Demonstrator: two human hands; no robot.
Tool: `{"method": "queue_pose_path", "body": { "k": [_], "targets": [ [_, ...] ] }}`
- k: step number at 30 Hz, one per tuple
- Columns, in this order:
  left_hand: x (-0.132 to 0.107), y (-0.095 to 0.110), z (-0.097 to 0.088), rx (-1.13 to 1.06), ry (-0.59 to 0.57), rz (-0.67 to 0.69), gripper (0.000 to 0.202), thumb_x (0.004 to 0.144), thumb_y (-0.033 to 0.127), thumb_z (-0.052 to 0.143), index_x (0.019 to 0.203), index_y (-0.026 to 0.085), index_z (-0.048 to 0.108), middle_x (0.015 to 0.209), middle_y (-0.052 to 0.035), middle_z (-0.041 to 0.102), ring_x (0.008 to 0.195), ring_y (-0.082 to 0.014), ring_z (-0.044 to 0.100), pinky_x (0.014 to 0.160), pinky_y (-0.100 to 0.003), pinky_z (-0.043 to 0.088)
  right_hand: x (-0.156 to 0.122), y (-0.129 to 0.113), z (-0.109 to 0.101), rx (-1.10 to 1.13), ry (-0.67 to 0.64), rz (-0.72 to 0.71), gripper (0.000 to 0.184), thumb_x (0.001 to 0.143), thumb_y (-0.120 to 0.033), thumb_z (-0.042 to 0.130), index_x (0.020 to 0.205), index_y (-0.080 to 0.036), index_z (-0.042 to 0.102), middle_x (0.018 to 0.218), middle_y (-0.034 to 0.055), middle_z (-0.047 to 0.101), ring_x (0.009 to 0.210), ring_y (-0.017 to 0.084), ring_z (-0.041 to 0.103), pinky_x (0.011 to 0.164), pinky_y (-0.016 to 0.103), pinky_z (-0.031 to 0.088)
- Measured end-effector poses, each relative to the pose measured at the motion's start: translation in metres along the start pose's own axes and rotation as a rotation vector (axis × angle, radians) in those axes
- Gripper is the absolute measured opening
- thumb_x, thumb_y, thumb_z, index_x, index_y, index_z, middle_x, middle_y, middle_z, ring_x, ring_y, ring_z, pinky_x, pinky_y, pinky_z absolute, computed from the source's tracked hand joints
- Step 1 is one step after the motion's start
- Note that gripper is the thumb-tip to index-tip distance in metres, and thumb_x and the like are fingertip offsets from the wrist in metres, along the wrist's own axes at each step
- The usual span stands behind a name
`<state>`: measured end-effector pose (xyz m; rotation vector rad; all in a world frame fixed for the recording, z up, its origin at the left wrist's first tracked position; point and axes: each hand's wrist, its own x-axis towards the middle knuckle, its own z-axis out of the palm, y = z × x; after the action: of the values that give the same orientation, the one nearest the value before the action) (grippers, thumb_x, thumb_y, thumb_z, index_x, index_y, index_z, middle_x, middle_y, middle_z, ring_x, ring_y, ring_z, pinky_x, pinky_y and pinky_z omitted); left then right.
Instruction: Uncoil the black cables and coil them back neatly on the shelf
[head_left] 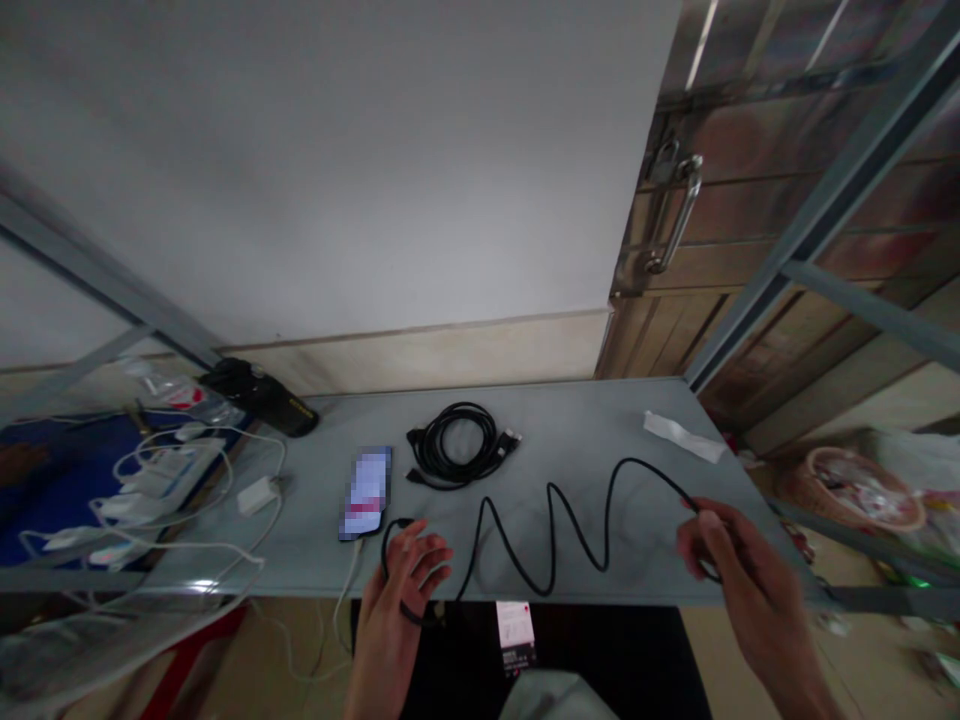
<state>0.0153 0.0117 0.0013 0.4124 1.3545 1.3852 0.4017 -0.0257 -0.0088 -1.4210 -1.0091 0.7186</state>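
A long black cable (555, 540) snakes in waves across the grey table (570, 420). My right hand (731, 570) pinches the cable's right end near the table's front right. My left hand (401, 590) is at the front edge with the cable's other end looped around its curled fingers. Just above the left hand lies a smartphone (366, 492) with its screen lit. A second black cable (459, 447) lies coiled behind the wavy one.
A white paper strip (684, 437) lies at the table's right rear. White chargers and cords (172, 480) clutter the left, with a black bottle (259, 395) on its side. A basket (855, 490) sits right of the table. A pale wall stands behind.
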Motion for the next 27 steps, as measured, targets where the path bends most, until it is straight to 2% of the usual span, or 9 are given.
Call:
{"method": "queue_pose_path", "body": {
  "k": [3, 6, 10, 13, 16, 18, 21, 24, 27],
  "targets": [
    [-0.003, -0.003, 0.003, 0.018, -0.030, -0.014, 0.070, 0.064, 0.062, 0.105, 0.115, 0.020, 0.084, 0.102, -0.0106, 0.083, 0.095, -0.0305, 0.082, 0.082, -0.039, 0.067, -0.009, 0.002, 0.013, -0.021, -0.094, -0.011, 0.039, 0.107, -0.058, 0.071, 0.123, -0.022, 0.070, 0.081, 0.0036, 0.076, 0.069, 0.018, 0.071, 0.065, 0.027, 0.062],
    [-0.009, -0.008, 0.008, 0.035, -0.073, -0.040, 0.072, 0.066, 0.065, 0.104, 0.119, 0.020, 0.085, 0.111, -0.0138, 0.085, 0.104, -0.0336, 0.082, 0.086, -0.041, 0.066, -0.020, -0.001, 0.035, -0.099, -0.188, -0.011, 0.037, 0.107, -0.056, 0.071, 0.126, -0.024, 0.071, 0.090, 0.0045, 0.081, 0.086, 0.021, 0.079, 0.084, 0.029, 0.066],
    [-0.017, -0.018, 0.020, 0.068, -0.219, -0.119, 0.071, 0.074, 0.067, 0.100, 0.126, 0.020, 0.085, 0.134, -0.0202, 0.082, 0.131, -0.0418, 0.076, 0.103, -0.049, 0.064, -0.038, -0.011, 0.075, -0.161, -0.365, -0.088, 0.028, 0.113, -0.050, 0.064, 0.122, -0.025, 0.073, 0.113, 0.0082, 0.083, 0.105, 0.021, 0.080, 0.096, 0.029, 0.064],
    [-0.022, -0.025, 0.033, 0.044, -0.327, -0.189, 0.068, 0.076, 0.064, 0.100, 0.124, 0.018, 0.086, 0.131, -0.0209, 0.083, 0.133, -0.0431, 0.075, 0.112, -0.053, 0.060, -0.052, -0.018, 0.103, -0.105, -0.517, -0.171, 0.023, 0.116, -0.041, 0.058, 0.129, -0.026, 0.069, 0.128, 0.0094, 0.079, 0.115, 0.021, 0.077, 0.102, 0.032, 0.063],
    [-0.029, -0.024, 0.049, -0.044, -0.388, -0.257, 0.062, 0.081, 0.060, 0.099, 0.125, 0.018, 0.086, 0.124, -0.0184, 0.085, 0.128, -0.0407, 0.077, 0.113, -0.053, 0.059, -0.062, -0.025, 0.121, -0.025, -0.666, -0.226, 0.018, 0.117, -0.031, 0.053, 0.131, -0.028, 0.065, 0.128, 0.0074, 0.075, 0.118, 0.020, 0.074, 0.105, 0.033, 0.061],
    [-0.033, -0.019, 0.061, -0.109, -0.409, -0.274, 0.060, 0.086, 0.056, 0.097, 0.131, 0.019, 0.083, 0.119, -0.0150, 0.086, 0.122, -0.0371, 0.079, 0.111, -0.051, 0.060, -0.066, -0.029, 0.127, -0.002, -0.711, -0.234, 0.018, 0.117, -0.026, 0.051, 0.131, -0.029, 0.062, 0.127, 0.0064, 0.073, 0.114, 0.019, 0.074, 0.101, 0.032, 0.061],
    [-0.038, -0.008, 0.080, -0.182, -0.430, -0.215, 0.054, 0.090, 0.052, 0.095, 0.130, 0.018, 0.081, 0.087, -0.0039, 0.079, 0.098, -0.0257, 0.079, 0.105, -0.042, 0.060, -0.065, -0.033, 0.131, -0.007, -0.684, -0.269, 0.020, 0.117, -0.024, 0.051, 0.135, -0.030, 0.058, 0.131, 0.0075, 0.071, 0.117, 0.020, 0.072, 0.103, 0.034, 0.061],
    [-0.039, 0.003, 0.096, -0.179, -0.486, -0.124, 0.044, 0.097, 0.053, 0.088, 0.119, 0.016, 0.082, 0.057, 0.0085, 0.049, 0.063, -0.0128, 0.061, 0.097, -0.033, 0.059, -0.055, -0.034, 0.134, -0.043, -0.648, -0.332, 0.020, 0.114, -0.028, 0.062, 0.133, -0.029, 0.057, 0.133, 0.0084, 0.071, 0.127, 0.024, 0.070, 0.114, 0.040, 0.058],
    [-0.035, 0.012, 0.104, -0.096, -0.587, -0.086, 0.045, 0.103, 0.061, 0.078, 0.110, 0.017, 0.080, 0.052, 0.0110, 0.036, 0.049, -0.0096, 0.038, 0.073, -0.027, 0.052, -0.041, -0.033, 0.139, -0.122, -0.603, -0.442, 0.024, 0.111, -0.030, 0.070, 0.131, -0.028, 0.058, 0.136, 0.0104, 0.071, 0.132, 0.028, 0.068, 0.115, 0.047, 0.059]
  ]
}}
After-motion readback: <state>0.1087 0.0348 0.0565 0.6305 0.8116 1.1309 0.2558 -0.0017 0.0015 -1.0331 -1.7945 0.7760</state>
